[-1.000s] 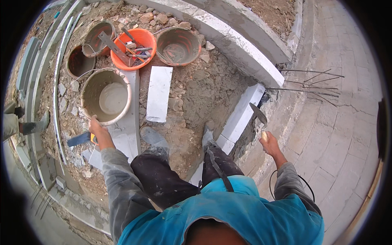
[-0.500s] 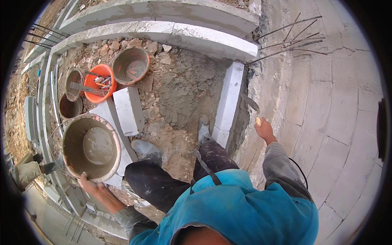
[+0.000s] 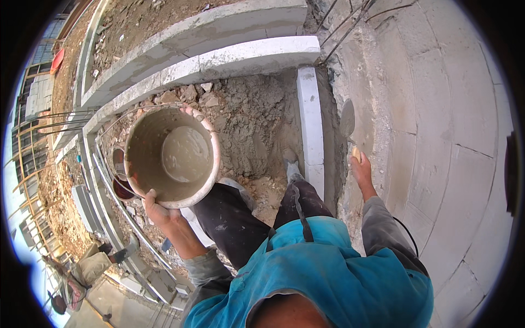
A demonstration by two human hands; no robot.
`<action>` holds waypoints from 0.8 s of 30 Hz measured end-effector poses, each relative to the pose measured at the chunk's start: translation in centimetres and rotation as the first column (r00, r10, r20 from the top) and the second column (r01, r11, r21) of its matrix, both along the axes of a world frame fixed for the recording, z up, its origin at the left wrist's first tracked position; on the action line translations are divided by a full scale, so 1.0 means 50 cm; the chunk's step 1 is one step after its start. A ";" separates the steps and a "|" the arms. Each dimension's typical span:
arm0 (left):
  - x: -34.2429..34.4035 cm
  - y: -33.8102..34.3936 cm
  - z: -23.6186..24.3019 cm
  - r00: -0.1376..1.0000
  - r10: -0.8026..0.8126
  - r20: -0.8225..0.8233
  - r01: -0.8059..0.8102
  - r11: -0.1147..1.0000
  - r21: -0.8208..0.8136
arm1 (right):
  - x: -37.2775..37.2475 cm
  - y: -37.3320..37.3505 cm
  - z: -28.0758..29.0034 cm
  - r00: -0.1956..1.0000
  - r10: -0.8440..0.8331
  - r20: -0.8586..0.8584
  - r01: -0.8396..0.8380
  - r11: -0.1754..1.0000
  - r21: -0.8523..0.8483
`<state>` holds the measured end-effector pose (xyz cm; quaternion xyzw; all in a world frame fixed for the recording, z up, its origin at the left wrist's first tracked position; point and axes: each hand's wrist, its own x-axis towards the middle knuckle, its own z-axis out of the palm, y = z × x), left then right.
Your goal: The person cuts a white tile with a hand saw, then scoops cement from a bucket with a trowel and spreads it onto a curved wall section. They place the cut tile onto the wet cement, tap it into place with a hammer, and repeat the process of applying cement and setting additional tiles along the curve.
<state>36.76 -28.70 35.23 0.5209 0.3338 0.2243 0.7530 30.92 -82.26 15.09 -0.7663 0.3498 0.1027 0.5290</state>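
My left hand point(image 3: 159, 212) grips the near rim of a large round bucket point(image 3: 143, 150), its thumb over the edge. The bucket is tilted so its inside shows, with a wet grey mortar film point(image 3: 187, 154) on its bottom. On the right, my right hand point(image 3: 362, 170) is closed around the wooden handle of a trowel point(image 3: 348, 118), whose blade points away from me. The trowel is above the rough strip beside a row of white blocks point(image 3: 311, 120). Between bucket and blocks lies damp grey mortar or earth point(image 3: 260, 117).
Bent steel bars point(image 3: 347, 24) stick out at the far right end of the low block walls point(image 3: 240, 57). A broad slab of large grey blocks point(image 3: 437, 164) spans the right side. Smaller buckets point(image 3: 123, 188) stand at left; another person point(image 3: 90, 270) is at lower left.
The bucket in my left hand has come up and to the right, now hiding the orange bucket area. The trowel blade has swung to point straighter away. My view has shifted.
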 end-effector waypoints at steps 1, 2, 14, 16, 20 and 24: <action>0.041 -0.020 0.001 0.999 -0.015 -0.030 0.015 1.000 -0.002 | 0.002 0.018 0.000 0.991 -0.103 -0.080 0.109 0.991 0.078; 0.071 -0.037 0.005 0.998 -0.045 -0.050 0.045 0.999 0.000 | 0.008 0.040 -0.002 0.957 -0.207 -0.204 0.232 0.967 0.102; 0.469 -0.236 -0.096 0.939 -0.224 -0.262 0.225 0.974 -0.027 | 0.357 0.376 -0.150 0.678 -0.730 -0.083 0.575 0.457 0.679; 0.539 -0.241 -0.145 0.910 -0.301 -0.286 0.312 0.950 -0.010 | 0.439 0.402 -0.196 0.654 -0.749 -0.105 0.588 0.416 0.693; 0.668 -0.240 -0.261 0.877 -0.377 -0.299 0.388 0.921 -0.025 | 0.593 0.417 -0.298 0.586 -0.811 0.009 0.631 0.463 0.622; 0.774 -0.235 -0.375 0.829 -0.486 -0.276 0.514 0.857 0.035 | 0.716 0.409 -0.394 0.392 -0.907 0.156 0.632 0.388 0.671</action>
